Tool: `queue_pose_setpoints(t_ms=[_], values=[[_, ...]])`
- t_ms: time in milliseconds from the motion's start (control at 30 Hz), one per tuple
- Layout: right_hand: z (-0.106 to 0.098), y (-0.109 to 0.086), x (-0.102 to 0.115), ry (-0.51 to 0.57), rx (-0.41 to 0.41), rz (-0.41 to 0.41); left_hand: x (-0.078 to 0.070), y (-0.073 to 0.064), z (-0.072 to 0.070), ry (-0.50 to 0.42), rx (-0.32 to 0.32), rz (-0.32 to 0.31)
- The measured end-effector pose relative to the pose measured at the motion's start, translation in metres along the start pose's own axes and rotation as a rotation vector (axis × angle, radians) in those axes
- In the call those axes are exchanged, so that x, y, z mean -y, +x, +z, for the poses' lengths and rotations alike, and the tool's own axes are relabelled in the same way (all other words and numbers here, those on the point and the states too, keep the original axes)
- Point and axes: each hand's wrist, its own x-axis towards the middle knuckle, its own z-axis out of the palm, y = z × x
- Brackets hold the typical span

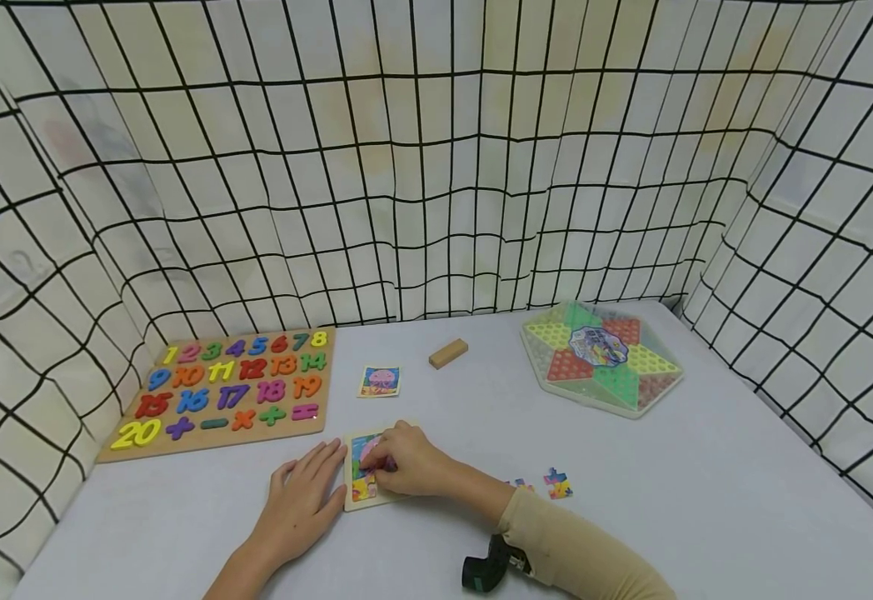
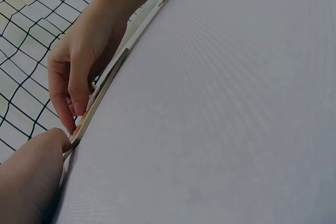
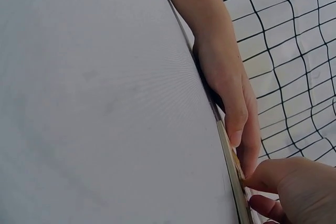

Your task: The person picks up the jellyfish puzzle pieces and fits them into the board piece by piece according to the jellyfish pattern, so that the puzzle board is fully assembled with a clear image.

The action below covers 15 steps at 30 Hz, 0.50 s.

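One puzzle (image 1: 359, 505), lower centre: left hand (image 1: 297, 500) straight-fingered at its edge; right hand (image 1: 412, 461) bent over it, grasp unclear. Likely light, stiff; best held by rim.

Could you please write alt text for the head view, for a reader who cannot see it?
A person's right hand touches a small jigsaw puzzle, the left hand at its edge. Loose pieces lie to the right; beyond are a number board, picture card, wooden block and star-patterned board.
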Motion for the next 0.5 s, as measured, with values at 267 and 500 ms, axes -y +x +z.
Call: queue_pose_setpoints(t_ms=[267, 500], values=[[-0.0003, -0.0022, 0.0014, 0.007, -0.007, 0.018, -0.0015, -0.0004, 0.0001, 0.002, -0.016, 0.008], [-0.0001, -0.0041, 0.0046, -0.024, -0.022, 0.006, -0.0016, -0.0003, -0.0007, 0.009, -0.015, 0.011]])
